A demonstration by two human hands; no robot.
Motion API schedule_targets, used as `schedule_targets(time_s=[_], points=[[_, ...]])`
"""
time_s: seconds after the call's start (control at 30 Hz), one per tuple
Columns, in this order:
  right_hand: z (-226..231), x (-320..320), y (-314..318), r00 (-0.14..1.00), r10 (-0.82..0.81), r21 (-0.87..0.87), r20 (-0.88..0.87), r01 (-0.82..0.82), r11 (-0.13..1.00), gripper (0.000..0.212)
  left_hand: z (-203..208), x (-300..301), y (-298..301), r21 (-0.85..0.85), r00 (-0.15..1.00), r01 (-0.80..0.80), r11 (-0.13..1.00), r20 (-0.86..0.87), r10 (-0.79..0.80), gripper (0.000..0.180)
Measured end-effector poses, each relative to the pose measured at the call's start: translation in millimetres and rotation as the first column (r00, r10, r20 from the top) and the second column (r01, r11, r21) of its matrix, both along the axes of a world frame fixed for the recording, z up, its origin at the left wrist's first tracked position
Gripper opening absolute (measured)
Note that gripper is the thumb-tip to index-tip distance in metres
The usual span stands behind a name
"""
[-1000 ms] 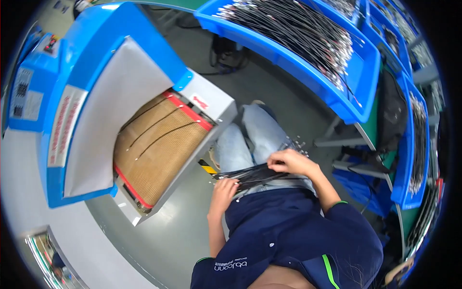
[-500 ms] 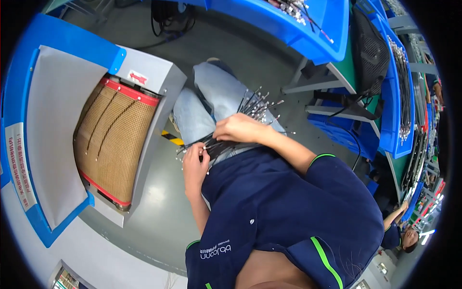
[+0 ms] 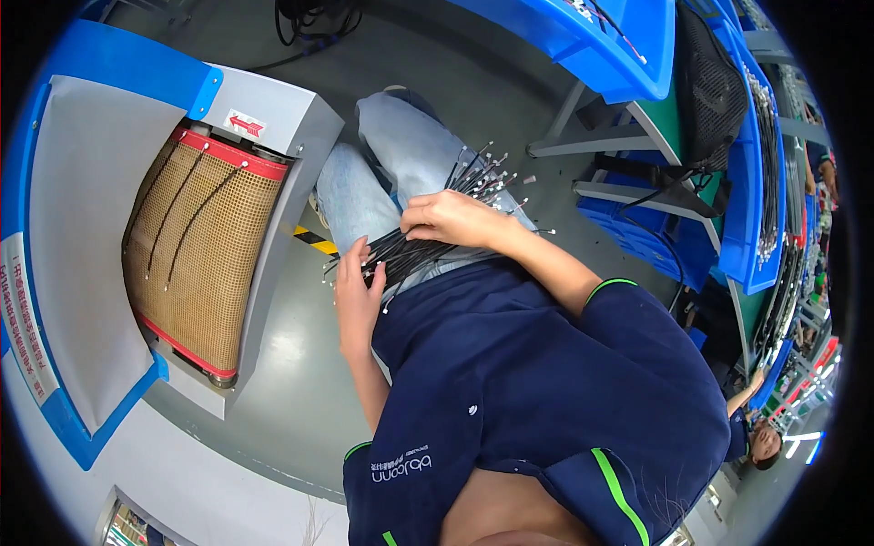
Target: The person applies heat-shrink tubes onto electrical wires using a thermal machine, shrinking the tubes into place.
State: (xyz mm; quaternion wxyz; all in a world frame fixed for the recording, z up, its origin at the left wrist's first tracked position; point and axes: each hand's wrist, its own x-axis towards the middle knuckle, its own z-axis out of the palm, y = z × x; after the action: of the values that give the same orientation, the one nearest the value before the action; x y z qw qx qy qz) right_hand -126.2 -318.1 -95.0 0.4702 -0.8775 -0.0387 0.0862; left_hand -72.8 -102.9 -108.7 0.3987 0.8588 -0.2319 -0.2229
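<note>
A thick bundle of thin black cables (image 3: 411,257) with small white connectors lies across my lap, over the blue jeans. My right hand (image 3: 451,221) rests on the middle of the bundle, its fingers curled down around some cables. At the bundle's left end is my left hand (image 3: 357,293), thumb and fingers spread apart beside the connector ends. No cable is plainly gripped there. To the left, several similar dark cables (image 3: 189,214) lie lengthwise and spaced apart on a tan mesh conveyor belt (image 3: 218,300) with red edges.
The conveyor's grey metal housing (image 3: 273,246) stands between the belt and my legs. A blue-framed pale panel (image 3: 100,246) is left of it. Blue bins (image 3: 628,73) sit on benches ahead and right, near a black mesh chair back (image 3: 710,91). Another person (image 3: 751,437) is far right.
My left hand has moved slightly left and up, and its thumb and fingers have spread apart. The right hand stays on the bundle. The whole view has shifted a little.
</note>
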Motion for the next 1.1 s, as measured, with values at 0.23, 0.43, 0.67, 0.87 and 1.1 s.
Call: schedule_targets(time_s=[0.23, 0.43, 0.67, 0.87, 1.1], points=[[-7.8, 2.4, -3.3, 0.994, -0.033, 0.013, 0.109, 0.031, 0.999, 0.015, -10.7, 3.9, 15.3, -0.031, 0.999, 0.037, 0.999, 0.002, -0.037, 0.011], [-8.5, 9.6, 16.7, 0.979, 0.096, 0.079, 0.180, -0.111, 0.991, 0.016, -8.2, 8.4, 7.6, -0.082, 0.979, 0.148, 0.986, -0.127, -0.158, 0.012], [-10.7, 15.2, 22.5, 0.996, 0.039, 0.148, 0.086, -0.051, 0.988, 0.014, -6.7, 18.1, 5.4, -0.115, 0.950, 0.226, 0.967, 0.245, -0.193, 0.012], [-7.9, 19.8, 23.6, 0.996, 0.008, 0.171, 0.088, -0.023, 0.985, 0.014, -7.9, 16.9, 0.4, -0.225, 0.935, 0.137, 0.965, 0.350, -0.051, 0.017], [-9.5, 19.7, 22.4, 0.994, -0.034, 0.216, 0.104, 0.011, 0.976, 0.013, -10.5, 20.6, 2.6, -0.241, 0.938, 0.127, 0.962, 0.345, -0.038, 0.016]])
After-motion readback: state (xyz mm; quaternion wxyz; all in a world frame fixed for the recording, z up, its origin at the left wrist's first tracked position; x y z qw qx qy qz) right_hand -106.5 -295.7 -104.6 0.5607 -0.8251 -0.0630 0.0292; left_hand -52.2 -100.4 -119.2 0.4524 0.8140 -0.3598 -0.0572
